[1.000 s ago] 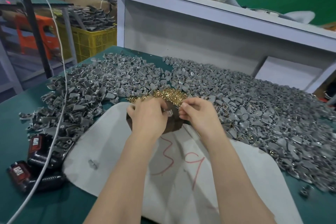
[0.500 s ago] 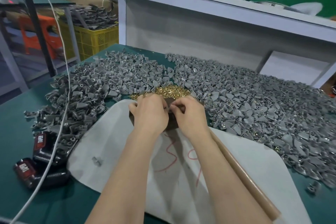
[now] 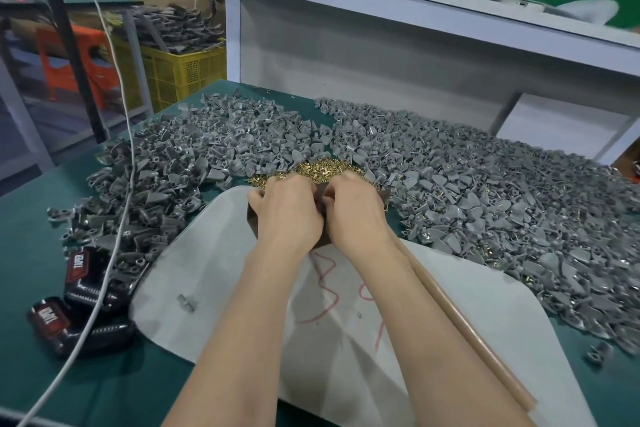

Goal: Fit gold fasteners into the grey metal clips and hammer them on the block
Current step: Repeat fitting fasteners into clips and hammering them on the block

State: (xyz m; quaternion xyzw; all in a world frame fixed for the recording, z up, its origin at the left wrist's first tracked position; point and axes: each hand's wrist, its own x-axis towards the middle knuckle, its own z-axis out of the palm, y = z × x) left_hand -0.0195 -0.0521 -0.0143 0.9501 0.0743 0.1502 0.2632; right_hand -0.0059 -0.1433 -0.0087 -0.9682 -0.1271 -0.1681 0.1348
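My left hand (image 3: 287,210) and my right hand (image 3: 358,210) are side by side, knuckles up, over the dark brown block (image 3: 252,218). Their curled fingertips meet in the gap between them. A grey clip was in my left fingers a second ago; the backs of the hands now hide it. Whatever my right fingers pinch is hidden too. A heap of gold fasteners (image 3: 322,168) lies just beyond the block. Grey metal clips lie in big heaps to the left (image 3: 194,163) and right (image 3: 485,191).
A wooden handle (image 3: 467,329) lies under my right forearm on the white sheet (image 3: 214,270) with red marks. Two black-and-red battery packs (image 3: 83,274) and a white cable (image 3: 114,191) lie at the left. A white shelf (image 3: 381,0) rises behind the table, and a yellow crate (image 3: 183,69) stands at the far left.
My hands have closed together and dropped onto the block, hiding the grey clip that showed between them. The wooden handle has come into view beside my right forearm.
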